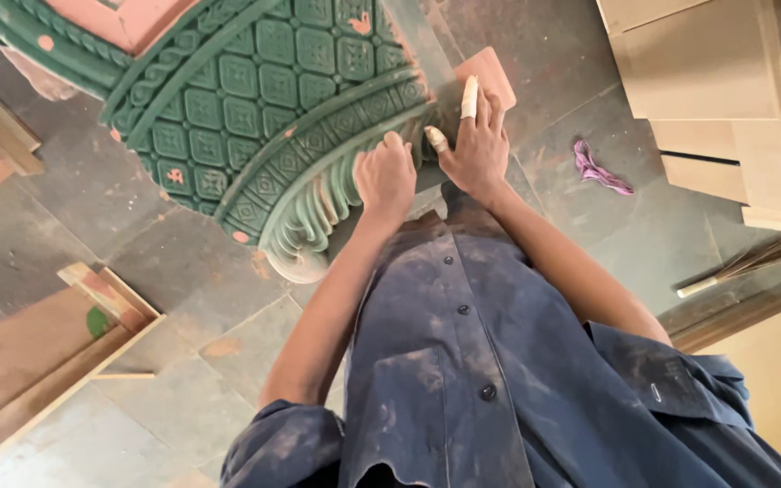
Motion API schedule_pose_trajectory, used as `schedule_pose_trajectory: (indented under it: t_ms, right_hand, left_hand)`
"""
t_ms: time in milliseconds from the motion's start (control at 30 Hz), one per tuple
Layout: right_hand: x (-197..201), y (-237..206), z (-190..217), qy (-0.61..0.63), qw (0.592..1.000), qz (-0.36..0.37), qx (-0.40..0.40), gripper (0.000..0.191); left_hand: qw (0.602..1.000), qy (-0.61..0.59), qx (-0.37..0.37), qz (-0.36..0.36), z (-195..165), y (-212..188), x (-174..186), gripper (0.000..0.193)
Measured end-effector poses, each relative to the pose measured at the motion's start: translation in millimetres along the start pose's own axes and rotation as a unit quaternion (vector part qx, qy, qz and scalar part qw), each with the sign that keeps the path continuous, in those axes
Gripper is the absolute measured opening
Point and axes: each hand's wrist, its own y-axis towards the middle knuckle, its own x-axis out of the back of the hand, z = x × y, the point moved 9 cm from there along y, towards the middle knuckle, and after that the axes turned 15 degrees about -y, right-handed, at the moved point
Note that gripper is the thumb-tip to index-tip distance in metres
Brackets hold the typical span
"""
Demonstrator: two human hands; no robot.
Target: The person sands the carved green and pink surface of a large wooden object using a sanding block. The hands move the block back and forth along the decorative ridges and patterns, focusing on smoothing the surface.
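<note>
A large green carved mould (pixel 255 108) with square relief panels and a scalloped rim stands on the stone floor in front of me. My left hand (pixel 386 176) is curled into a fist against the scalloped rim, and I cannot tell whether anything is in it. My right hand (pixel 476 136) lies flat with its fingers spread beside the rim. Two of its fingertips are wrapped in white tape. They rest on a small pinkish flat board (pixel 490 72), next to a grey blurred strip (pixel 418 45) that runs up along the mould.
A purple rag (pixel 600 169) lies on the grey stone floor (pixel 553 54). Plywood cabinet parts (pixel 716 81) stand at the upper right. A broom (pixel 752 262) lies below them. Wooden frames and boards (pixel 65 352) lie at the lower left.
</note>
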Motion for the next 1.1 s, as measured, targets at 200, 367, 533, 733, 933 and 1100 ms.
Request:
schedule_pose_trajectory:
  t_ms: [200,367,533,733,933,1100]
  right_hand:
    - [-2,-2,-1,-0.02,1.0,-0.017,0.006,0.092]
    - [-2,-5,-2,-0.004,0.998,-0.063,0.023,0.086]
    - [-10,-5,-3,-0.031,0.998,-0.056,0.022,0.081]
    - [-5,-5,0,-0.002,0.996,-0.086,0.013,0.075]
    - [-8,-4,0,0.014,0.997,-0.069,0.01,0.071]
    - [-5,-2,0,0.007,0.997,-0.082,0.011,0.072]
  left_hand:
    - [0.987,0.086,-0.112,-0.073,-27,8,6,0.009]
    - [0.987,0.057,-0.135,-0.071,-30,5,8,0.012]
    - [0.985,0.064,-0.151,-0.058,-30,10,10,0.008]
    - [0.991,0.053,-0.116,-0.028,-14,11,1,0.012]
    - [0.997,0.01,-0.074,-0.027,-4,-10,-1,0.014]
    - [1.0,-0.014,-0.008,-0.01,-1,0,-2,0.016]
